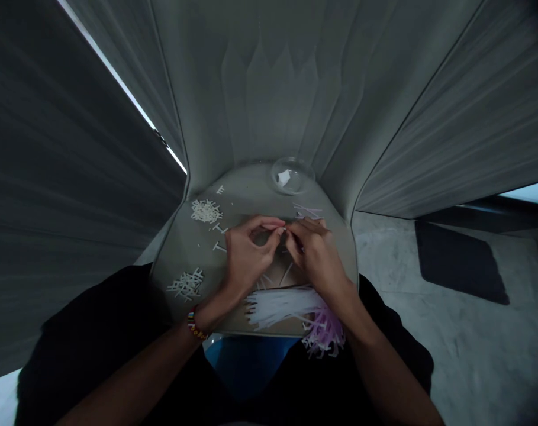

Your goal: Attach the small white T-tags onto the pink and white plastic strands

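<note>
Over the middle of the chair seat, my left hand and my right hand meet fingertip to fingertip. Both pinch a small white piece, too small and covered to make out fully. Below my right hand lies a bundle of thin white strips, next to a purple bunch of strips at the seat's front edge. A few loose strips lie between the bundle and my hands. Left of my left hand are T-shaped white pieces, a pile of small off-white pieces and a nearer pile of similar pieces.
A clear round dish holding a white scrap stands at the back of the grey chair seat. Purplish strips lie just behind my right hand. The padded backrest rises beyond. A dark mat lies on the floor to the right.
</note>
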{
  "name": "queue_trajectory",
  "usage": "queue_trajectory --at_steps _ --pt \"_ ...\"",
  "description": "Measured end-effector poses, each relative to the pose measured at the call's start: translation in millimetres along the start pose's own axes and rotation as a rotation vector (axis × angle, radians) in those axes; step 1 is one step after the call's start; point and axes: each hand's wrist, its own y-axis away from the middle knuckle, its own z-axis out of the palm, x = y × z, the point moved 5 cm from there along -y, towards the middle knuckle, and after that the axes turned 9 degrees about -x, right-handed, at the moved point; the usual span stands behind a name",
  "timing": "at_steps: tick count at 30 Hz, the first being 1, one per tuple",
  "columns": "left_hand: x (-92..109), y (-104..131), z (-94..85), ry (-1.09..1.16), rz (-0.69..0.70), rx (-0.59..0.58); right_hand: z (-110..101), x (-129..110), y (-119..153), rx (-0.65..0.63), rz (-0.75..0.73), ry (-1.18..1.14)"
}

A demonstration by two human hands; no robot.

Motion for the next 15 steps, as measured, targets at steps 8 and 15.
queue_trajectory --at_steps 8,15 --pt "0.0 -1.0 -2.0 -0.088 0.03 -0.006 2.8 0.5 -0.4 -0.023 -0.014 0.03" --pt "4.5 -15.6 -12.7 -0.053 0.035 -0.212 -0.1 2.0 2.6 -0.061 -0.035 -0.009"
